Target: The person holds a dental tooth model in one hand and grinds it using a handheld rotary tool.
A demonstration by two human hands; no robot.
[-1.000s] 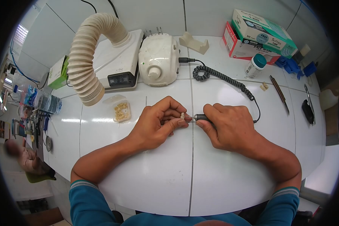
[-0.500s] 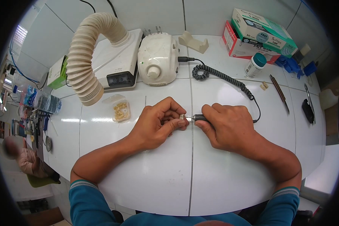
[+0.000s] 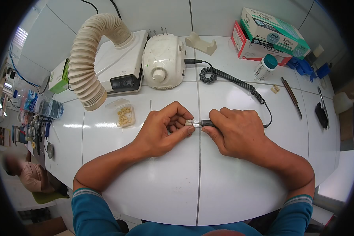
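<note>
My right hand (image 3: pixel 236 129) is closed around a black and silver rotary handpiece (image 3: pixel 207 123), which points left. Its metal tip meets a small pale piece, perhaps a dental crown (image 3: pixel 189 122), pinched between the thumb and fingers of my left hand (image 3: pixel 167 126). The piece is partly hidden by my fingertips, so its exact shape is unclear. From the handpiece a coiled black cord (image 3: pixel 240 83) runs back to the white micromotor control unit (image 3: pixel 163 63). Left of my left hand lies a small clear box (image 3: pixel 125 114) of yellowish tooth-like pieces.
A ribbed suction hose (image 3: pixel 82 67) arches from a white box at the back left. Mask boxes (image 3: pixel 269 37), a teal-capped bottle (image 3: pixel 266 67), a brown-handled knife (image 3: pixel 291 97) and tweezers (image 3: pixel 323 106) lie to the right. Another person (image 3: pixel 29 173) sits far left.
The small pale piece has turned slightly in my left fingers against the tip of the handpiece. The person at far left has shifted a little; my right hand is nearly unmoved.
</note>
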